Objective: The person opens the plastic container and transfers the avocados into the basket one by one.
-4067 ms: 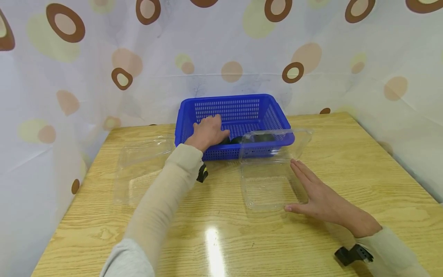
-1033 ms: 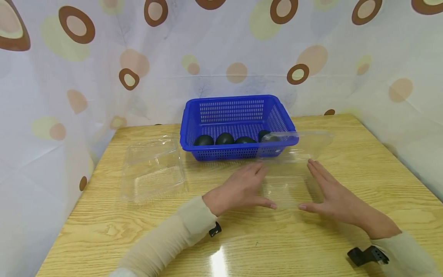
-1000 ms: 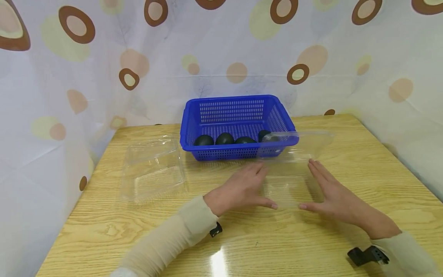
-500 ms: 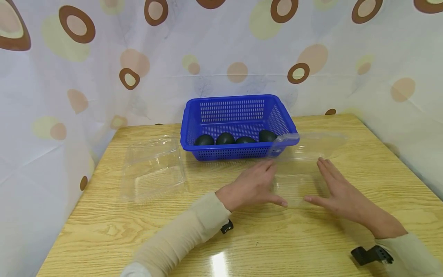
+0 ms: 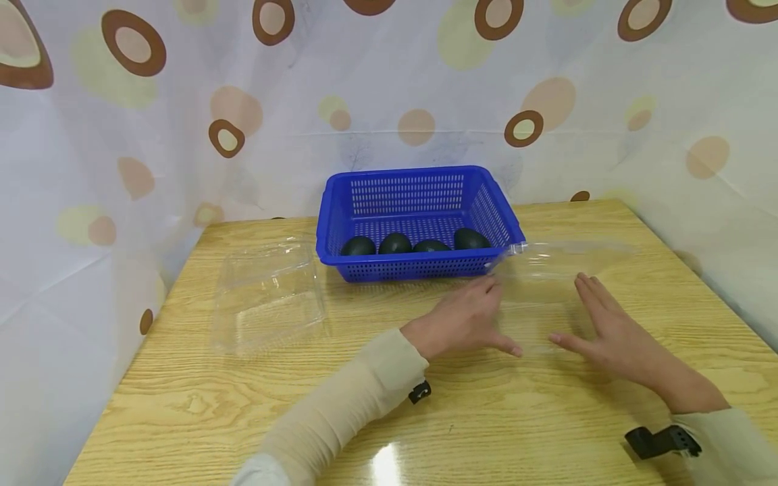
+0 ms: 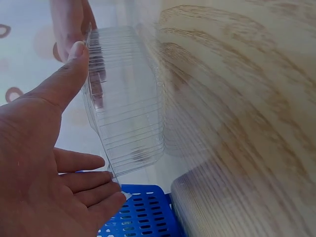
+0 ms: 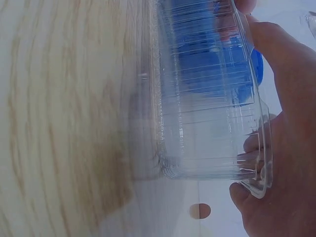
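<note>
A clear plastic clamshell box [image 5: 537,314] sits on the table at right of centre with its lid [image 5: 553,260] raised at the back. My left hand [image 5: 464,317] is at its left side, thumb and fingers spread along the rim. On the opposite side my right hand [image 5: 620,341] lies along the rim with fingers mostly straight. The left wrist view shows my thumb [image 6: 74,64] at the near corner of the ribbed box wall [image 6: 131,108]. In the right wrist view, fingertips [image 7: 252,143] show through the clear wall. Nothing is visible inside this box.
A blue perforated basket [image 5: 419,256] holding several dark green avocados [image 5: 396,243] stands at the back, close to the raised lid. Another open clear clamshell box [image 5: 270,297] sits at left on the wooden table [image 5: 243,418]. A patterned curtain [image 5: 365,81] hangs behind.
My left hand has come from over the basket to the box's left side. Since then both hands and the box have slid to the right, uncovering the rightmost avocado.
</note>
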The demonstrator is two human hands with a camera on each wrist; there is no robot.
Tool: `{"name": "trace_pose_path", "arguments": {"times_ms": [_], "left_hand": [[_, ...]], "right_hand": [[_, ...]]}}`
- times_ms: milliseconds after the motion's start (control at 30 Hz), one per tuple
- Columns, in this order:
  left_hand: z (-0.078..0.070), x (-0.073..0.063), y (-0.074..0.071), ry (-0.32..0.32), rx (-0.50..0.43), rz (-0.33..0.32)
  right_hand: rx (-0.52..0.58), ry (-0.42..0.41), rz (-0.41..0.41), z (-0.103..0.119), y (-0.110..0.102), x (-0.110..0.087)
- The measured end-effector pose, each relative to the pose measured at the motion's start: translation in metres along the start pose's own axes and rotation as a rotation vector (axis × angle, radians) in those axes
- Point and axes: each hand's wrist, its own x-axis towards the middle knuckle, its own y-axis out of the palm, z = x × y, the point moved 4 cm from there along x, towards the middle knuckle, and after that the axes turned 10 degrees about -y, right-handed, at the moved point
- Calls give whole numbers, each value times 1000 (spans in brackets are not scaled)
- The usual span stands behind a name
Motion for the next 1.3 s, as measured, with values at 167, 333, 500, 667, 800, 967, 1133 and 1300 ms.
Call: {"name": "trace_pose_path", "arguments": {"times_ms": [167,333,500,667,800,967,1133,1300], "left_hand": [[-4,7,0,-1,-23,9],[-8,13,0,5,-30,23],[-11,21,1,14,-45,70],[-15,29,2,28,-7,70],[-17,34,3,29,10,76],[-20,38,3,12,10,89],[-23,39,4,7,15,76],[-25,39,6,30,41,14]], "right_hand": [[1,17,-4,-6,-3,-2],[3,31,-7,-11,-5,-4],[1,32,-19,-16,-7,-5],[-3,33,-39,-22,-8,-7],[6,39,-54,-27,-10,-9],[10,49,-60,-31,-11,-10],[-4,63,-67,-34,-13,-10],[-15,89,-71,-35,-14,-8]]}}
